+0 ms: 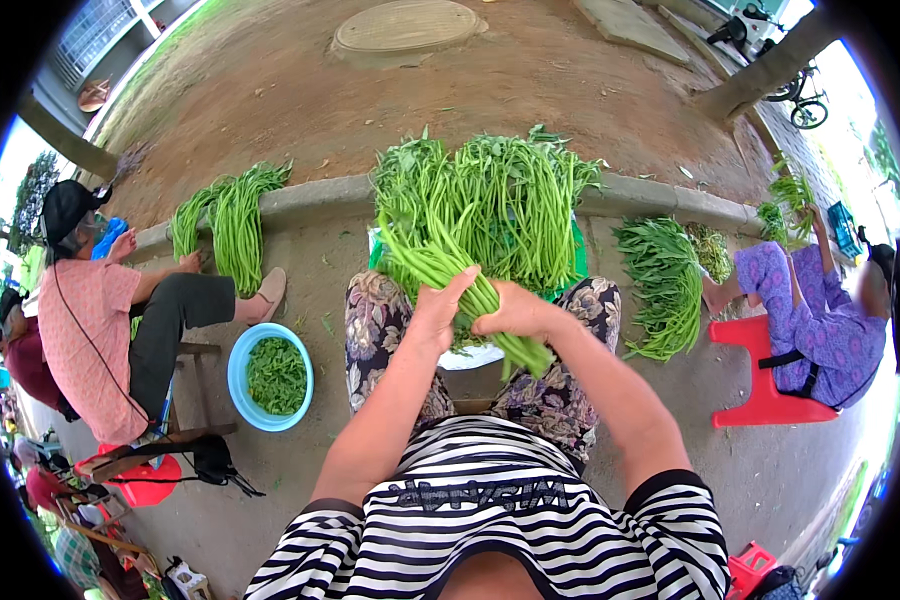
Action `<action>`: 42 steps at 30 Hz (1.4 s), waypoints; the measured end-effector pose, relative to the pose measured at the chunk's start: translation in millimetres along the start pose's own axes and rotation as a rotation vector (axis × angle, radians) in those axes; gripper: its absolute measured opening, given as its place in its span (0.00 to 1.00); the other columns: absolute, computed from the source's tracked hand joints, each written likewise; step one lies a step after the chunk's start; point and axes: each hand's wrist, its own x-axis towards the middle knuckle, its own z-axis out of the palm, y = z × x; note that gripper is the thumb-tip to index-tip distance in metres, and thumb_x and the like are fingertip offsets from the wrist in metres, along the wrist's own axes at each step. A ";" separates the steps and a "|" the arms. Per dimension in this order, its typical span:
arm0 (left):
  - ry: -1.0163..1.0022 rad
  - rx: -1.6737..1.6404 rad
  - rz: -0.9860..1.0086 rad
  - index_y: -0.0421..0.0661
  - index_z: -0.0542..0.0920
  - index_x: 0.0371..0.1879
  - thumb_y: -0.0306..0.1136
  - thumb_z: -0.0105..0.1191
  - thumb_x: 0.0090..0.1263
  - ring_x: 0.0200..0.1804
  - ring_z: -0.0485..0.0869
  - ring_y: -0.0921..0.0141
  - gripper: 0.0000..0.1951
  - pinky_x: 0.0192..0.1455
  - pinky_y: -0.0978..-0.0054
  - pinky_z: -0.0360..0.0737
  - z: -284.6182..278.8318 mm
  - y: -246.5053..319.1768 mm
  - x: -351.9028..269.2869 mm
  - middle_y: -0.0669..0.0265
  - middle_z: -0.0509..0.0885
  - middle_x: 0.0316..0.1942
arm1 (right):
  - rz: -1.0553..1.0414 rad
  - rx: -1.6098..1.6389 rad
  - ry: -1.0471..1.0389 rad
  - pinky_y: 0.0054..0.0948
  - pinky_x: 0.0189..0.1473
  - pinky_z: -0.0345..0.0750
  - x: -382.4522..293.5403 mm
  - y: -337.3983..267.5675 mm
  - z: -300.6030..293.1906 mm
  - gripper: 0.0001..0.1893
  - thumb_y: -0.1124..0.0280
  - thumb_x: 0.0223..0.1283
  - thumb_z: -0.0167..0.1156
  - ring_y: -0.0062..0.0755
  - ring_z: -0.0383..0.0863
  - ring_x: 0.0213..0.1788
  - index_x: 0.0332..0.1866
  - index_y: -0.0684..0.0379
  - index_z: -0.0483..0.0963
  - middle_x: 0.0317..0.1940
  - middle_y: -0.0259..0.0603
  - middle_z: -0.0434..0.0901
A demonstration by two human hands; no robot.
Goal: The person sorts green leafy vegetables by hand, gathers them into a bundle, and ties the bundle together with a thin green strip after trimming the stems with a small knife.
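A bundle of long green stems (450, 259) slants across between my knees, gripped by both hands. My left hand (444, 304) wraps it from the left side, thumb on top. My right hand (514, 309) closes round it from the right, just lower down, and the stem ends stick out blurred beneath. Directly beyond lies a big heap of leafy green stems (525, 202), draped over the stone kerb and down onto green sheeting (579, 247). Part of a white container or sheet (471, 357) shows under the bundle; what it holds is mostly hidden.
Left, a light blue basin (232, 375) of cut leaves stands near a seated person in pink (82, 337). Another stem pile (240, 225) hangs over the kerb (322, 196). Right, greens (664, 285) lie before a person in purple (832, 337) on a red stool (750, 360).
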 end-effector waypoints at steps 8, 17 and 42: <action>-0.090 0.316 -0.107 0.39 0.49 0.66 0.39 0.51 0.67 0.50 0.75 0.67 0.35 0.52 0.69 0.72 -26.4 26.2 11.2 0.55 0.74 0.53 | 0.080 -0.584 0.133 0.26 0.35 0.76 44.4 -50.2 -139.7 0.22 0.67 0.32 0.63 0.27 0.77 0.30 0.38 0.64 0.72 0.28 0.39 0.78; -0.034 0.295 -0.048 0.37 0.61 0.60 0.33 0.49 0.66 0.44 0.78 0.71 0.25 0.48 0.73 0.74 -39.7 62.1 85.0 0.59 0.77 0.50 | -0.083 -0.416 0.682 0.28 0.35 0.76 65.3 -128.0 -273.8 0.20 0.68 0.35 0.64 0.26 0.75 0.30 0.38 0.64 0.71 0.29 0.40 0.77; 0.116 0.032 -0.133 0.38 0.69 0.52 0.28 0.48 0.66 0.39 0.80 0.70 0.16 0.40 0.74 0.80 -6.2 39.1 211.5 0.59 0.79 0.44 | 0.297 0.101 1.028 0.33 0.45 0.75 172.3 278.5 -207.6 0.26 0.68 0.34 0.65 0.40 0.79 0.40 0.45 0.66 0.73 0.38 0.48 0.80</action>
